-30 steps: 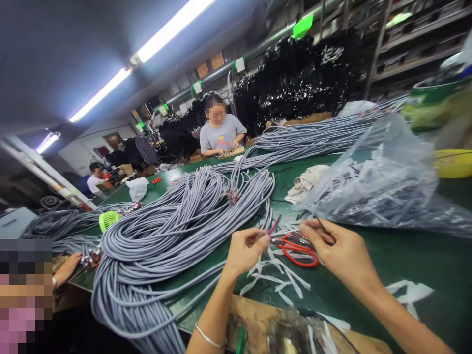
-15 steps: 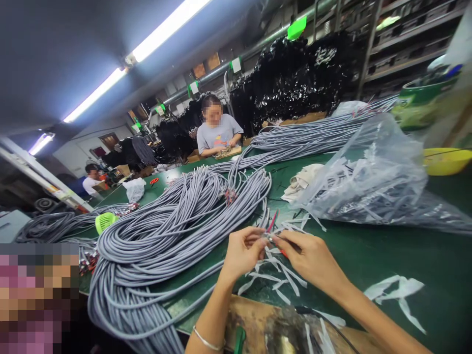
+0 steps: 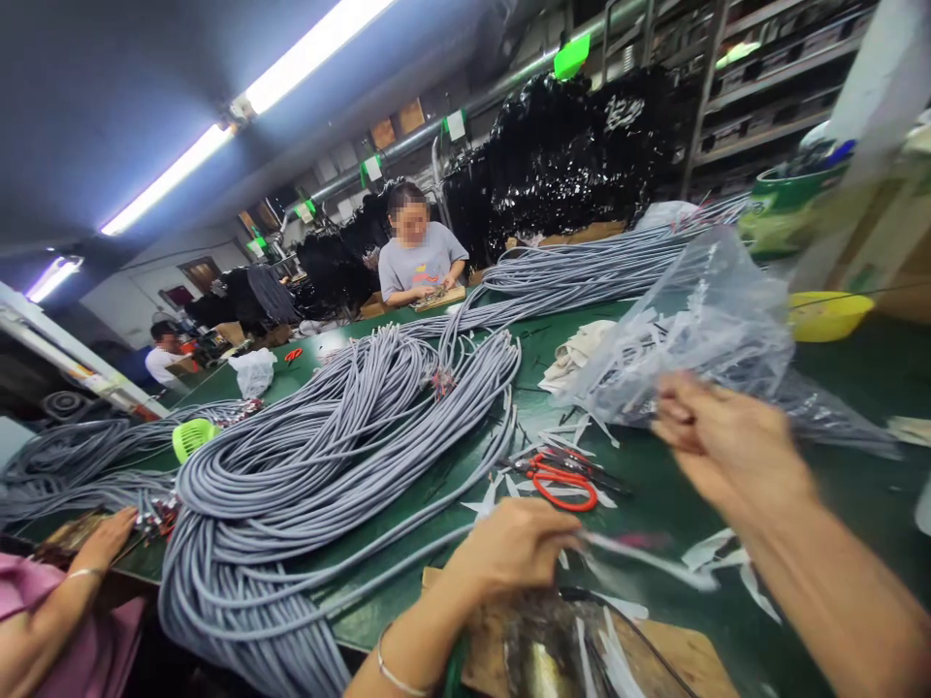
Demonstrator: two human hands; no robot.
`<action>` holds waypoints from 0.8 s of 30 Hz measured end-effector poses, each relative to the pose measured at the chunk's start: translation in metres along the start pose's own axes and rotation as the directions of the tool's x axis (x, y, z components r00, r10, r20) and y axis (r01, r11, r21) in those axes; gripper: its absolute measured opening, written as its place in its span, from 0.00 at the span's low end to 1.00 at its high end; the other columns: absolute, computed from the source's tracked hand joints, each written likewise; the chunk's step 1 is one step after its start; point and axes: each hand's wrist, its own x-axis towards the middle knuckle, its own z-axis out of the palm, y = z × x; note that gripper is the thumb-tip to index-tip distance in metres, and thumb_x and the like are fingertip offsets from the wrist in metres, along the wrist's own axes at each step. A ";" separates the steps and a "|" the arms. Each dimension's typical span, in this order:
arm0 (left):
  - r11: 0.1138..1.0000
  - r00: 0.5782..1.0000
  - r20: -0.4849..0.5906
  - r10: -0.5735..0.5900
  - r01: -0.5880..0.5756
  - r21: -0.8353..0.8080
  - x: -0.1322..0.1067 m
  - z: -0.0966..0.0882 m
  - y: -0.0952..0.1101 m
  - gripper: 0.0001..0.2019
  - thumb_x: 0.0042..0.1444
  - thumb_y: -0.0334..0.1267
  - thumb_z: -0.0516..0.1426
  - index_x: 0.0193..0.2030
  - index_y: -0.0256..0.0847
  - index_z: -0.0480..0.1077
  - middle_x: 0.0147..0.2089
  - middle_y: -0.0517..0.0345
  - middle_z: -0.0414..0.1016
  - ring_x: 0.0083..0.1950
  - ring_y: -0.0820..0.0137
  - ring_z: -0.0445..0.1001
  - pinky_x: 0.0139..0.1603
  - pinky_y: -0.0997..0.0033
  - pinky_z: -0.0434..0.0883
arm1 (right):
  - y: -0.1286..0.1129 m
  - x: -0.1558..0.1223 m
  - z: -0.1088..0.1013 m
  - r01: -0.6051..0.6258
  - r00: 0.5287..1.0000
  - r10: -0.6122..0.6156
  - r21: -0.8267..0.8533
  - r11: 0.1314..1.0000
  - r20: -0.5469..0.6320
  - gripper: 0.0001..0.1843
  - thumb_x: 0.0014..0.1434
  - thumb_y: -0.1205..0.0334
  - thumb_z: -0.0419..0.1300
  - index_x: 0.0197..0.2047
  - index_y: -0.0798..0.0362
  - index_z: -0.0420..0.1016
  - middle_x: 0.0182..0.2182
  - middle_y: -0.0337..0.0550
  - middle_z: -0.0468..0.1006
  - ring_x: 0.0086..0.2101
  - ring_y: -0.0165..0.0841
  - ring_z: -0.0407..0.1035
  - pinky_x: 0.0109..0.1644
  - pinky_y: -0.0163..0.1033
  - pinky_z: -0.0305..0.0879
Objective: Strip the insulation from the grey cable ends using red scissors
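Observation:
My left hand (image 3: 516, 548) is closed low over the near table edge, gripping the end of a grey cable (image 3: 640, 557) that runs off to the right and looks blurred. My right hand (image 3: 720, 441) is raised to the right in front of a clear plastic bag (image 3: 698, 339); its fingers are pinched together but smeared by motion, and I cannot make out anything in them. Red-handled scissors (image 3: 560, 480) lie on the green table (image 3: 836, 378) between the hands, among white strips. A large bundle of grey cables (image 3: 327, 446) lies to the left.
A wooden board (image 3: 676, 659) sits at the near edge. A cloth (image 3: 578, 354) lies by the bag, a yellow bowl (image 3: 829, 312) far right. A co-worker's hand (image 3: 109, 538) rests at left. Another person (image 3: 418, 257) works at the far end.
My hands, which were together at a cable end, have parted: the left dropped toward the near edge with the cable, the right swung up and right toward the bag. The scissors are uncovered.

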 end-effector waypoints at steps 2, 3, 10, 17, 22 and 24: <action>0.974 0.964 -0.168 -0.208 0.188 -0.125 0.003 -0.002 -0.005 0.11 0.53 0.30 0.53 0.38 0.36 0.76 0.27 0.56 0.75 0.26 0.72 0.68 0.30 0.76 0.66 | 0.008 0.008 -0.017 -0.045 0.999 0.044 -0.114 0.992 -0.012 0.29 0.53 0.37 0.48 0.14 0.50 0.63 0.11 0.41 0.64 0.12 0.25 0.53 0.15 0.34 0.45; 0.942 0.914 -0.253 -0.318 0.274 -0.196 0.005 -0.005 -0.008 0.11 0.53 0.32 0.54 0.39 0.35 0.75 0.24 0.58 0.73 0.24 0.73 0.66 0.28 0.76 0.65 | 0.012 0.008 -0.021 -0.073 0.997 0.079 -0.183 0.980 0.024 0.26 0.48 0.38 0.55 0.13 0.51 0.66 0.11 0.41 0.66 0.12 0.26 0.56 0.16 0.34 0.47; 0.782 0.745 -0.364 -0.558 0.325 -0.533 0.013 -0.013 -0.016 0.21 0.51 0.51 0.54 0.20 0.33 0.72 0.16 0.64 0.59 0.19 0.78 0.54 0.22 0.76 0.55 | 0.024 -0.013 0.010 0.290 0.857 0.158 -0.714 0.638 0.490 0.11 0.51 0.59 0.59 0.21 0.49 0.77 0.22 0.43 0.79 0.25 0.35 0.73 0.25 0.35 0.61; 0.620 0.722 -0.247 -0.646 0.308 -0.721 0.012 -0.011 -0.023 0.27 0.47 0.58 0.56 0.19 0.31 0.70 0.13 0.67 0.53 0.16 0.82 0.45 0.19 0.76 0.42 | 0.023 -0.026 0.032 0.320 0.853 0.210 -0.797 0.513 0.477 0.10 0.51 0.73 0.56 0.24 0.56 0.77 0.23 0.53 0.79 0.26 0.43 0.75 0.24 0.37 0.63; 0.592 0.708 -0.259 -0.656 0.270 -0.760 0.013 -0.016 -0.023 0.30 0.42 0.60 0.58 0.28 0.27 0.74 0.17 0.63 0.61 0.17 0.82 0.51 0.19 0.77 0.47 | 0.019 -0.029 0.040 0.321 0.876 0.142 -0.777 0.541 0.460 0.15 0.55 0.77 0.49 0.38 0.61 0.76 0.34 0.56 0.80 0.34 0.44 0.76 0.32 0.40 0.68; 0.584 0.707 -0.265 -0.656 0.253 -0.772 0.014 -0.015 -0.022 0.31 0.40 0.61 0.59 0.32 0.26 0.74 0.19 0.62 0.63 0.18 0.82 0.53 0.19 0.78 0.48 | 0.014 -0.029 0.046 0.323 0.899 0.040 -0.721 0.613 0.436 0.18 0.59 0.74 0.47 0.49 0.60 0.71 0.44 0.53 0.77 0.40 0.39 0.74 0.39 0.38 0.68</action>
